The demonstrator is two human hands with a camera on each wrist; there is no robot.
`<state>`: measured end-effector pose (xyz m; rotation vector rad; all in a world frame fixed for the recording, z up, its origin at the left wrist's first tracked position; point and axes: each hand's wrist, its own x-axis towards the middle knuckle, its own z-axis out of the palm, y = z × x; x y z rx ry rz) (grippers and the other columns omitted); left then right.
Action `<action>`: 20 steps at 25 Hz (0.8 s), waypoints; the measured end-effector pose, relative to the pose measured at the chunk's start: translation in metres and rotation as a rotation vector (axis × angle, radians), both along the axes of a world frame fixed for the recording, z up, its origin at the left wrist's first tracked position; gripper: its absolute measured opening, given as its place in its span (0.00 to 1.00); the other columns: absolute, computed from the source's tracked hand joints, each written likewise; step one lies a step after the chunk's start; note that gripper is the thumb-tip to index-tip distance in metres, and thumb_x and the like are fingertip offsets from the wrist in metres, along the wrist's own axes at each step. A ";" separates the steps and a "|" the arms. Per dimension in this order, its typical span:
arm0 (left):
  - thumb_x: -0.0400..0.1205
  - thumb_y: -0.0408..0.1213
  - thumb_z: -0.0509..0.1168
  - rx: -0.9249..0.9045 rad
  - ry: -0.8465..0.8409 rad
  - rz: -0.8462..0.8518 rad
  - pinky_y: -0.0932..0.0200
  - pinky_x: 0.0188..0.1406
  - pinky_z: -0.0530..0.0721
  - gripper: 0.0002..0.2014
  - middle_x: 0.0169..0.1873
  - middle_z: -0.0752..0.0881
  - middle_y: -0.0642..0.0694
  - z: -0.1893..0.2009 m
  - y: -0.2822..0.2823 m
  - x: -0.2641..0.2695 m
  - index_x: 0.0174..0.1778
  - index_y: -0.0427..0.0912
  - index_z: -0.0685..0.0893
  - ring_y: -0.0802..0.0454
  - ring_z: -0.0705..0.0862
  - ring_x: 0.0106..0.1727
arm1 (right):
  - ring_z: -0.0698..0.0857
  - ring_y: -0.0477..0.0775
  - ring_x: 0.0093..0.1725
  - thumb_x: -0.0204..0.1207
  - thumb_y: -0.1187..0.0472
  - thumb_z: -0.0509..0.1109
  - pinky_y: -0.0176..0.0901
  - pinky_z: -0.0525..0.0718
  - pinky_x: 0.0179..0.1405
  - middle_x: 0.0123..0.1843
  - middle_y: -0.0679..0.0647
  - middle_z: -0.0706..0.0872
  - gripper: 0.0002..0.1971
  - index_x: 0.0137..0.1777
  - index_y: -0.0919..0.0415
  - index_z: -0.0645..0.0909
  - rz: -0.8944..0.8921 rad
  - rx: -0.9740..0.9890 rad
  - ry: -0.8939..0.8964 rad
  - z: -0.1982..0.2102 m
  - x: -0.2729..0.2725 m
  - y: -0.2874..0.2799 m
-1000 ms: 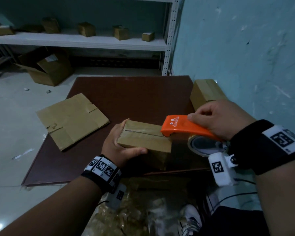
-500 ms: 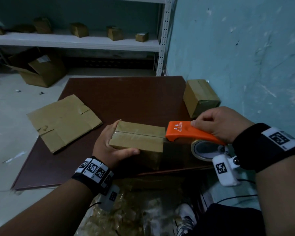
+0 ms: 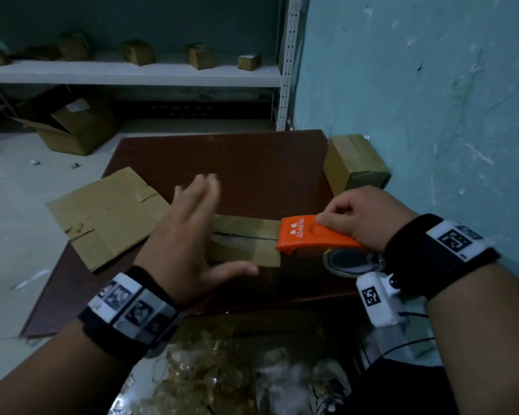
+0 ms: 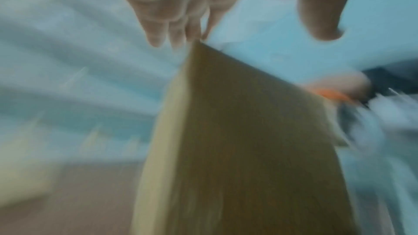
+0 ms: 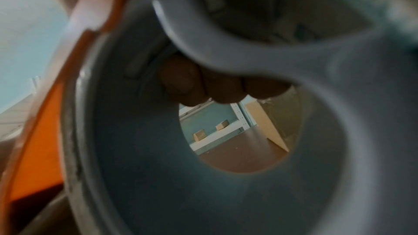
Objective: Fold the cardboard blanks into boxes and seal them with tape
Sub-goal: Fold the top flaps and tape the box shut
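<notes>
At the near edge of the dark brown table [image 3: 252, 163], a small folded cardboard box [image 3: 246, 241] sits with its top flaps closed and a dark seam running across the lid. Half a second ago the left hand [image 3: 186, 235] clasped the box's left end, thumb on the near face; now it has let go and hovers over that end with fingers spread wide and straight, blurred with motion, holding nothing. The left wrist view, also blurred, shows those fingers [image 4: 158, 29] extended above the box's top corner, though whether they brush it cannot be told. The right hand [image 3: 363, 220] keeps its grip on the orange tape dispenser [image 3: 309, 235], fingers curled over its top, and the dispenser's front edge meets the right end of the lid at the seam. The right wrist view shows fingertips [image 5: 181, 81] hooked inside the tape roll [image 5: 203, 149]. This release suggests the left hand is shifting to press or steady the lid while tape is drawn along the seam; with nothing bracing the box, a pull could slide it. A flat cardboard blank [image 3: 102, 214] lies to the left, still to be folded, and a finished box [image 3: 354, 163] stands at the far right against the wall.
</notes>
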<state>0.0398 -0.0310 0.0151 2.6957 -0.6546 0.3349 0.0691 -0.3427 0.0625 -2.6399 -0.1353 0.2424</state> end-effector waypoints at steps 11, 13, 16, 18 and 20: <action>0.78 0.80 0.50 0.486 0.139 -0.050 0.41 0.91 0.40 0.56 0.91 0.43 0.42 0.006 -0.055 -0.023 0.91 0.44 0.42 0.46 0.39 0.91 | 0.86 0.46 0.48 0.81 0.37 0.71 0.47 0.85 0.50 0.47 0.43 0.89 0.13 0.48 0.43 0.89 0.012 0.009 -0.001 0.001 0.000 0.011; 0.77 0.82 0.47 0.504 0.185 0.019 0.41 0.91 0.43 0.56 0.91 0.40 0.43 0.003 -0.047 -0.021 0.90 0.49 0.37 0.46 0.38 0.91 | 0.87 0.46 0.48 0.81 0.37 0.71 0.48 0.86 0.51 0.47 0.43 0.89 0.13 0.48 0.43 0.89 0.007 0.004 0.007 0.001 0.001 0.011; 0.73 0.85 0.35 0.482 0.212 0.170 0.38 0.90 0.46 0.54 0.92 0.46 0.47 0.008 -0.024 -0.019 0.91 0.54 0.42 0.46 0.45 0.92 | 0.87 0.46 0.48 0.81 0.36 0.70 0.48 0.86 0.52 0.46 0.43 0.89 0.14 0.48 0.43 0.89 0.004 0.001 0.024 0.001 0.001 0.010; 0.75 0.82 0.32 0.352 0.242 0.253 0.37 0.89 0.57 0.50 0.90 0.58 0.51 0.013 -0.008 -0.017 0.90 0.57 0.55 0.46 0.57 0.90 | 0.87 0.46 0.48 0.81 0.35 0.71 0.48 0.86 0.52 0.47 0.43 0.89 0.14 0.48 0.43 0.89 0.003 0.001 0.026 0.000 0.002 0.010; 0.82 0.74 0.45 -0.012 0.293 0.380 0.42 0.76 0.77 0.40 0.80 0.77 0.48 0.016 0.009 -0.012 0.82 0.53 0.75 0.46 0.76 0.78 | 0.86 0.46 0.49 0.81 0.35 0.70 0.48 0.85 0.52 0.48 0.43 0.88 0.14 0.50 0.43 0.88 0.000 -0.008 0.034 0.001 0.002 0.012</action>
